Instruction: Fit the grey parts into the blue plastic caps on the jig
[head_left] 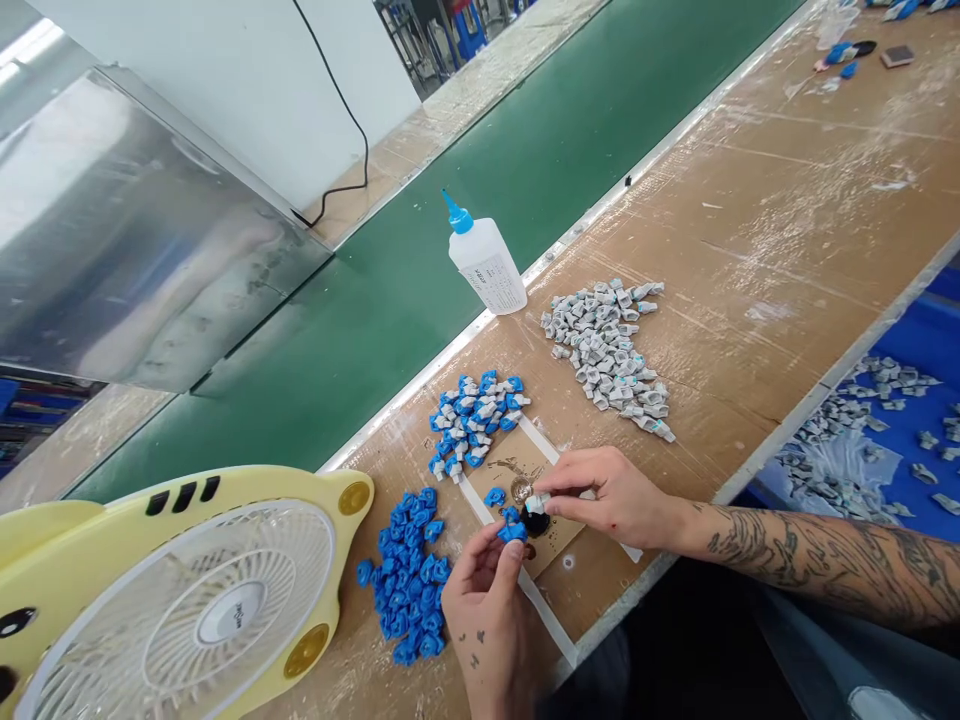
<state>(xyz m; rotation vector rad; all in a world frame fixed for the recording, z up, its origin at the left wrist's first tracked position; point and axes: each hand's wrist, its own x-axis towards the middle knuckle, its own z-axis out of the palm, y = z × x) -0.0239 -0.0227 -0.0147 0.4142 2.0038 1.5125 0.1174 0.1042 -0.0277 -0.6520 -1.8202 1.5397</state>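
Between thumb and fingers, my left hand (491,600) pinches a small blue plastic part (512,526). My right hand (615,495) pinches a small grey part (537,503), held close to the blue one above a dark round spot on a brown card (559,550). I cannot tell whether the two parts touch. One loose blue part (494,496) lies on the card. A heap of blue parts (409,580) sits left of my left hand. Beyond the card is a pile of joined blue-and-grey pieces (476,415), and grey parts (611,355) are heaped farther right.
A white bottle with a blue nozzle (491,265) stands by the green conveyor belt (375,320). A yellow fan (225,600) takes up the left front. Below the table edge at right, a blue bin (907,450) holds grey parts. Small items (896,57) lie far right.
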